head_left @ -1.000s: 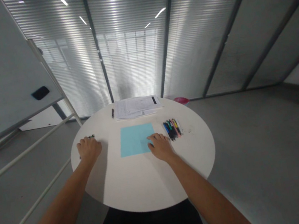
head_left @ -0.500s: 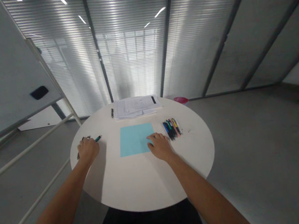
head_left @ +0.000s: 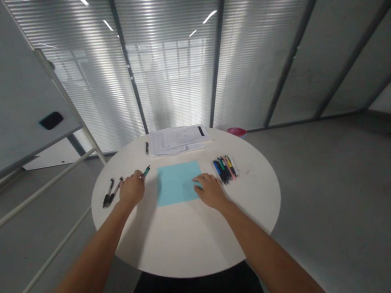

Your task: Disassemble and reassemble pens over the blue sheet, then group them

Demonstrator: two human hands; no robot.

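Observation:
A green-and-black pen (head_left: 146, 170) sticks out of my left hand (head_left: 132, 189), whose fingers are closed around it. That hand is over the left part of the table, just short of a light blue sheet (head_left: 175, 185). My right hand (head_left: 210, 191) rests with fingers spread at the sheet's right edge, fingertips on the paper. Close to its right lies a row of several pens (head_left: 226, 169) in blue, black, green, pink and yellow. Two dark pens (head_left: 111, 193) lie side by side to the left of my left hand.
The round white table (head_left: 191, 237) stands before me. At its far side are a stack of printed papers (head_left: 177, 140) and a single black pen (head_left: 147, 148). A whiteboard on a frame (head_left: 2, 89) stands at the left. Behind the table is a red object (head_left: 237, 131).
My left hand has moved right, toward the blue sheet, carrying the green-and-black pen. The two dark pens it partly covered now show. My right hand has stayed in place.

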